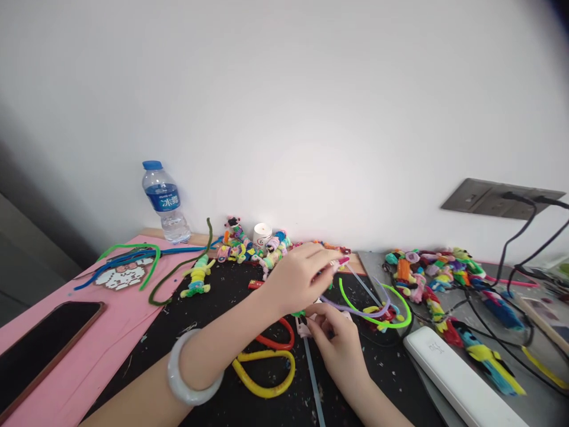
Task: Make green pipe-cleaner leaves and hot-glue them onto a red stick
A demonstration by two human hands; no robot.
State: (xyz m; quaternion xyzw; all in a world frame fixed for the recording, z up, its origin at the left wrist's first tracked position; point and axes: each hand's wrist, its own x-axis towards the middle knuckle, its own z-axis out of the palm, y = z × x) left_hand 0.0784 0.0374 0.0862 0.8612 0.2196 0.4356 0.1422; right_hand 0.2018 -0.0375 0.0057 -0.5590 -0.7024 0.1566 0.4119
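The left hand [302, 279], a pale bangle [192, 369] on its wrist, has its fingers pinched narrow on the end of a lilac pipe cleaner [355, 308] near the middle of the worktop [275, 409]. Just below it, the right hand [340, 347] is curled closed around a small pink piece [304, 327], touching the same bundle. A neon green pipe cleaner [382, 317] loops beside the lilac one. Red and yellow loops [269, 370] lie near the front edge. Finished pipe-cleaner figures [249, 246] line the back edge by a water bottle [163, 201]; a phone [42, 347] lies at the left corner. As I judge it, the springy lilac stem could slip from the pinch and flick loose, or snag the green loop and drag it.
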